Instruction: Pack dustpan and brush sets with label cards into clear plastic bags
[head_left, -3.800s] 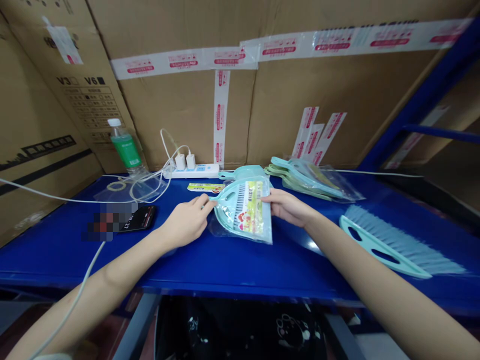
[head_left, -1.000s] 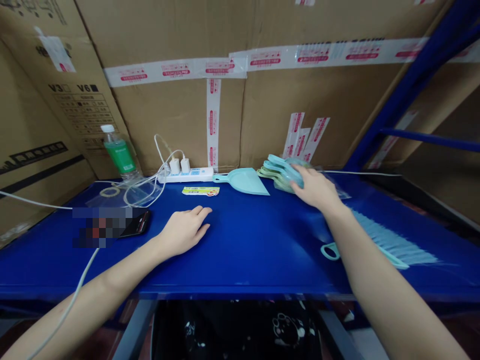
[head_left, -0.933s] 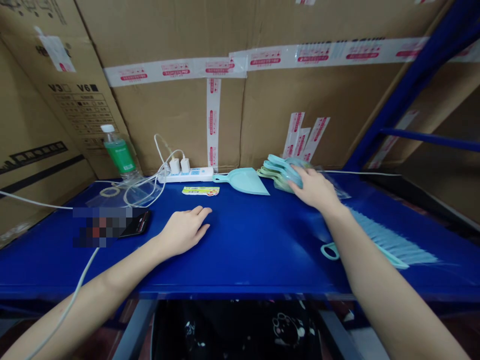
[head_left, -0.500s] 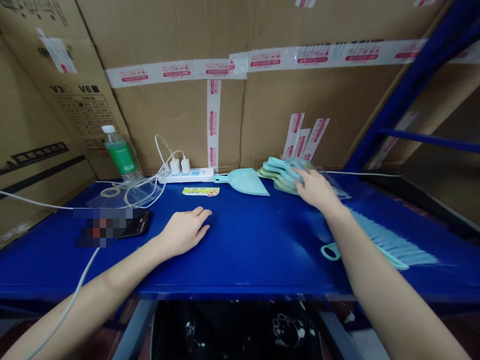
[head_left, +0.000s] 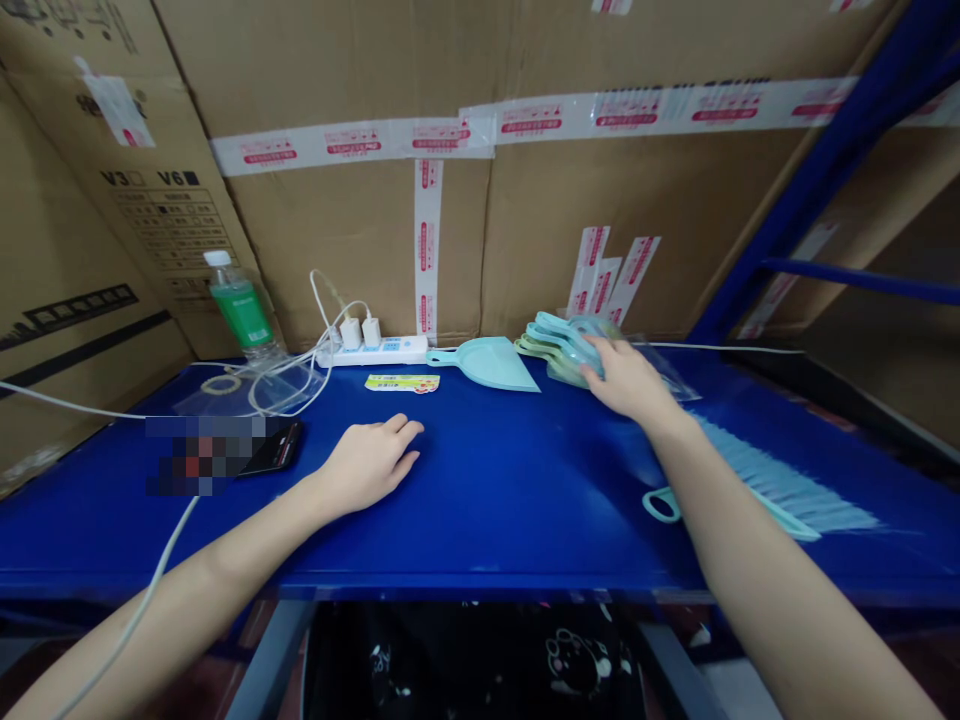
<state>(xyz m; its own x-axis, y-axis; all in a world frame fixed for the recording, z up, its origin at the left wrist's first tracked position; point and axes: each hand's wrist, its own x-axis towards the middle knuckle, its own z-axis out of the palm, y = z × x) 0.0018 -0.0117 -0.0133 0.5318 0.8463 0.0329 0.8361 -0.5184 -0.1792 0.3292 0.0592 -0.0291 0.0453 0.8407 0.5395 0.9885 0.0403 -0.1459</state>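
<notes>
My left hand (head_left: 371, 460) lies on the blue tabletop (head_left: 480, 500) with its fingers loosely stretched and nothing in it. At the back right, my right hand (head_left: 630, 378) rests on a stack of pale blue and green plastic pieces with handles (head_left: 551, 340), partly in clear wrapping. Its fingers lie over the right part of the stack and cover it, so their exact kind is unclear. A light blue dustpan (head_left: 495, 362) sits left of the stack, its handle pointing left. Under my right forearm lies a light blue brush (head_left: 795, 480) with long bristles, partly hidden.
A white power strip (head_left: 390, 350) with chargers and tangled white cables stands by the cardboard wall (head_left: 337, 230). Nearby are a green-labelled bottle (head_left: 244, 310), a phone (head_left: 277, 447) and a yellow-green label (head_left: 401, 383). A blue frame post (head_left: 795, 170) rises at the right.
My right hand has shifted very slightly on the stack, its fingers drawn a little lower. My left hand and the other things have stayed in place.
</notes>
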